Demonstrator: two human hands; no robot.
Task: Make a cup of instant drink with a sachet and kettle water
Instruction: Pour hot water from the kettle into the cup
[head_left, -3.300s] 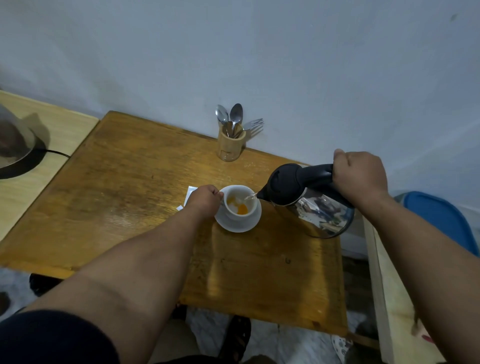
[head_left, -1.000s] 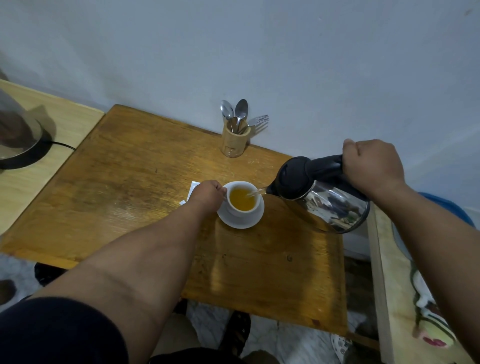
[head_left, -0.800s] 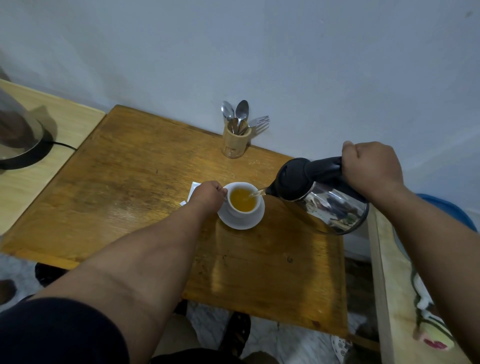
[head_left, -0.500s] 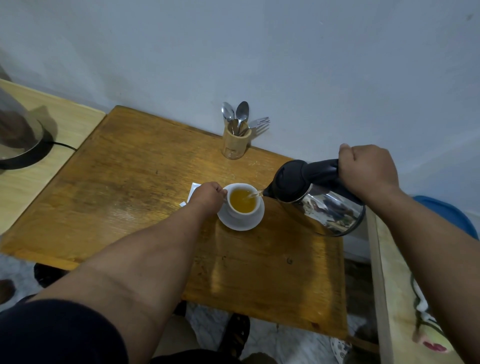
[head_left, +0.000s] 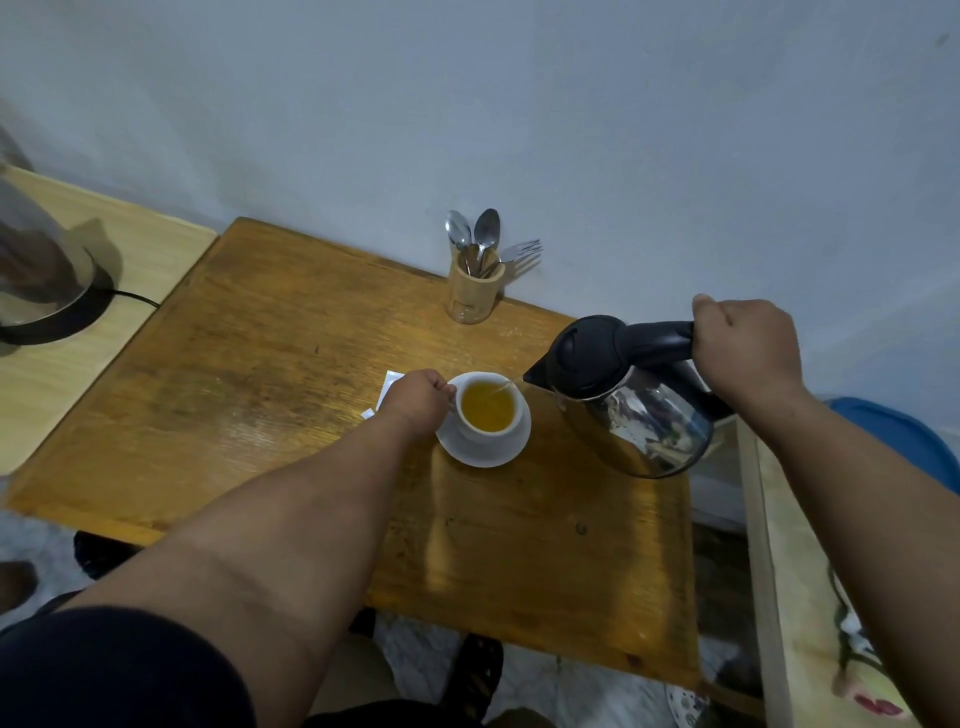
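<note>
1. Your one head view looks forward and down over the wooden table (head_left: 291, 374).
2. It faces the far wall (head_left: 519, 104).
3. Both forearms reach in from the near edge.

The cup (head_left: 488, 410) stands on a saucer (head_left: 483, 452) on the table (head_left: 270, 374), kettle (head_left: 623, 405) right.

- Plain pale blue-grey painted wall (head_left: 519, 104), evenly and dimly lit.
- Worn orange-brown wooden table (head_left: 291, 374) set against it.
- Lighter pale wood surface (head_left: 130, 291) adjoins on the left.
- Mottled light floor (head_left: 540, 675) below.
</note>
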